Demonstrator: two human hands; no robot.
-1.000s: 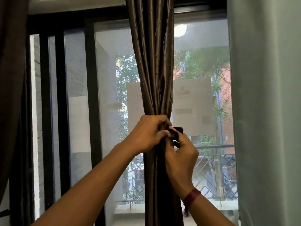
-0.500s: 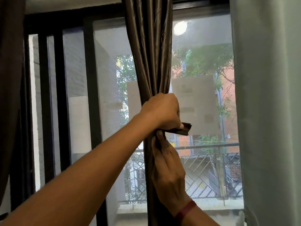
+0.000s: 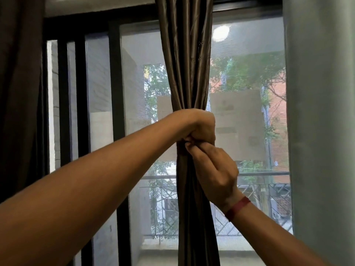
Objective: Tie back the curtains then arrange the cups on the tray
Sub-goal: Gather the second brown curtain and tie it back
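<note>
the brown curtain (image 3: pixel 184 64) hangs in the middle of the scene, in front of the window screen (image 3: pixel 245 93), its folds gathered into a narrow waist about halfway down. the left hand (image 3: pixel 197 127) reaches in from the near left and wraps that waist as a tight fist, fingers curled together and clamped on the cloth. just below it and touching it, the right hand (image 3: pixel 217 169) comes up from the near right; its fingers (image 3: pixel 194 148) are bunched against the thumb, pinching the front of the gathered cloth right under the left fist. whether a tie band also lies under them i cannot tell, as the knuckles hide the spot. a red band (image 3: pixel 238 208) sits round the right wrist. below the hands the curtain falls straight to the bottom edge. at the far left a darker curtain (image 3: pixel 19 93) hangs beside the black window frame (image 3: pixel 115 93); at the right edge hangs a pale grey curtain (image 3: pixel 322 112). through the screen a balcony railing (image 3: pixel 259 173), trees and buildings show, blurred.
</note>
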